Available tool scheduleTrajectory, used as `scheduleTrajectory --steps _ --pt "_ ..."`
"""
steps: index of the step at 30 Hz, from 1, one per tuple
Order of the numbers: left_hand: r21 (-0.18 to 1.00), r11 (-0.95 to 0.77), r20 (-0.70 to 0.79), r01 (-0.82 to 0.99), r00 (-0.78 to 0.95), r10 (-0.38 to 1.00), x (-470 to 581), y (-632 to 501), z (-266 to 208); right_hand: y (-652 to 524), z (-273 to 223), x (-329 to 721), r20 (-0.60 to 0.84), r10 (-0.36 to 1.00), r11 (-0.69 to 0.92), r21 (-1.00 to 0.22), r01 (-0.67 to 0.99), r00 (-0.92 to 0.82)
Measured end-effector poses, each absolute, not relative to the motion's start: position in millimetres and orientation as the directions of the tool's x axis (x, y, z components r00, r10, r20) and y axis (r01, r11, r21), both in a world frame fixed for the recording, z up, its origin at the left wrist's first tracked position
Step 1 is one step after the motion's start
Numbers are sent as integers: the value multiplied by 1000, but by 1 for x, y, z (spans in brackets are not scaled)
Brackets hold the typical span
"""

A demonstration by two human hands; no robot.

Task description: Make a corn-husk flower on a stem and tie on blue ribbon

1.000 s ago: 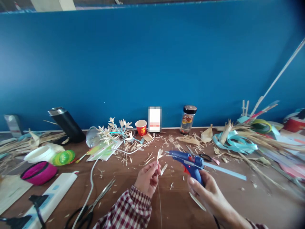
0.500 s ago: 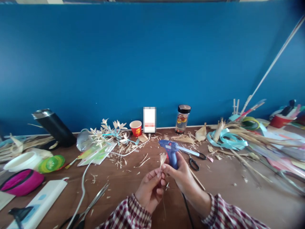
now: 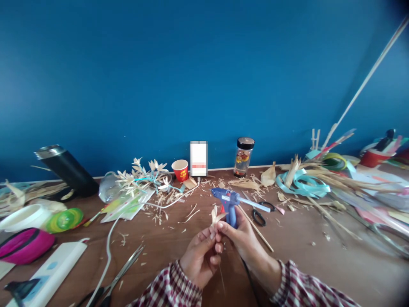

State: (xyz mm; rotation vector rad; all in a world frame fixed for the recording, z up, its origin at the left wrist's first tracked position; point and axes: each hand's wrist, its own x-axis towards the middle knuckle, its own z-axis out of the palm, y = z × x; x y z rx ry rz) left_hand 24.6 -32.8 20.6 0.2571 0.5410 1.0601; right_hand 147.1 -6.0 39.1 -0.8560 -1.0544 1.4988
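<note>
Between the fingers of my left hand (image 3: 202, 256) is the base of a small pale corn-husk flower (image 3: 214, 215), its petals pointing up. A thin stem hangs below the fingers. My right hand (image 3: 251, 245) is closed round the handle of a blue glue gun (image 3: 230, 204), whose nozzle points left and whose clear glue stick juts out to the right. The right thumb and a fingertip also touch the flower's base, so both hands meet there. A thin wooden stick (image 3: 260, 233) lies behind the right hand, with black-handled scissors (image 3: 259, 216) close by.
Finished husk flowers (image 3: 156, 168) lie at back left near a red paper cup (image 3: 180, 171). A jar (image 3: 244, 157) stands at the back. Open scissors (image 3: 124, 268), a white cable (image 3: 109, 247) and a power strip (image 3: 54, 273) are on the left. Blue ribbon (image 3: 306, 187) and husks lie right.
The flower's petals have spread a little and turned, one now leaning right toward the glue gun. Both hands keep their grips. The view has shifted slightly.
</note>
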Motion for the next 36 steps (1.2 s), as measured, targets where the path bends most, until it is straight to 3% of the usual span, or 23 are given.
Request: scheduleTrajectory --steps 5,10,13,19,26,36 --pt "517 500 -367 -694 348 863 27 -31 17 -4 38 148 17 974 -69 -927 -368 -224" --pt "807 369 -316 -461 190 929 27 -29 14 -1 34 153 -13 993 -49 -944 -326 -114" --pt "907 297 -265 -298 142 954 26 -29 9 2 30 156 -20 998 -38 -951 -306 -64" --pt "935 274 -257 -225 104 961 29 -30 1 3 25 157 -21 1000 -26 -951 -308 -21" --pt "882 321 -333 -345 28 943 37 -36 7 2 27 155 -16 999 -28 -951 -309 -40" --pt "916 217 -247 -338 -49 968 31 -33 0 2 30 154 -47 994 -78 -933 -350 -98"
